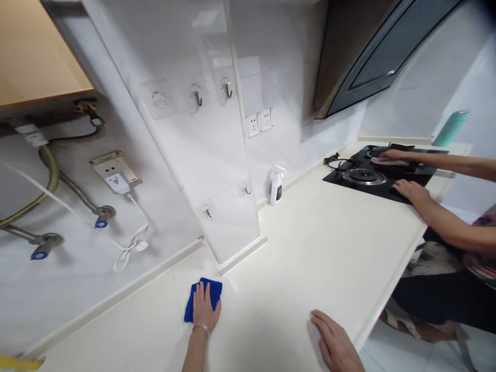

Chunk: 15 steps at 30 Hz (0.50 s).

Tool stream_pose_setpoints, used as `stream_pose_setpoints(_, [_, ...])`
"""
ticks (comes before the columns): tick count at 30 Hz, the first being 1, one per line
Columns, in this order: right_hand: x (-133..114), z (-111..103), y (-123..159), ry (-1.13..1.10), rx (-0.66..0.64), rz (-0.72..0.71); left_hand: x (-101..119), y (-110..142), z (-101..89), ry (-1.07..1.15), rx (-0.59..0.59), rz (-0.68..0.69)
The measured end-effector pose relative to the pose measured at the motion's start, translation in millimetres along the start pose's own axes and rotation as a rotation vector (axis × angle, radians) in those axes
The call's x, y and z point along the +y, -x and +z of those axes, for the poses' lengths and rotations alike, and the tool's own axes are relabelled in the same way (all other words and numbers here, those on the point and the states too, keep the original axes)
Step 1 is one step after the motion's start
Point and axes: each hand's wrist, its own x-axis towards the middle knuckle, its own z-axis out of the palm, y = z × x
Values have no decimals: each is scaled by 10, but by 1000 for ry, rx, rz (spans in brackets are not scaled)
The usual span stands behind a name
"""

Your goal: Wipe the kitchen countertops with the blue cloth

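My left hand [205, 306] lies flat, fingers together, pressing a blue cloth [195, 299] onto the cream countertop [310, 243] near the base of the white tiled wall column [217, 196]. A thin bracelet circles that wrist. My right hand [335, 343] rests flat on the countertop at the lower right, fingers spread, holding nothing.
Another person at the right has both hands [411, 190] on a black gas hob [372, 175], one on a pale cloth. A white spray bottle [276, 186] stands against the wall. Wall sockets, hooks, hoses and valves [101, 214] lie to the left; the counter edge [387, 294] runs on the right.
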Motion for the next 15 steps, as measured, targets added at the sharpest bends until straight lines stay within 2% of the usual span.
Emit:
stream_pose_setpoints(2, [-3,0,-6,7,-14,7,20,-112,-97,31,-94,-81])
stream_pose_setpoints(4, [5,-16,-10,10,-27,17,59,-192,-152,44,-130,-171])
stream_pose_setpoints(7, [14,-37,-10,21,-29,21,153,-243,-118,15,-62,-333])
stream_pose_setpoints(10, [14,-46,-3,26,-22,14,292,-213,19,-17,32,-468])
stream_pose_setpoints(15, [43,-48,31,43,-30,-5,492,-140,214,-35,182,-514])
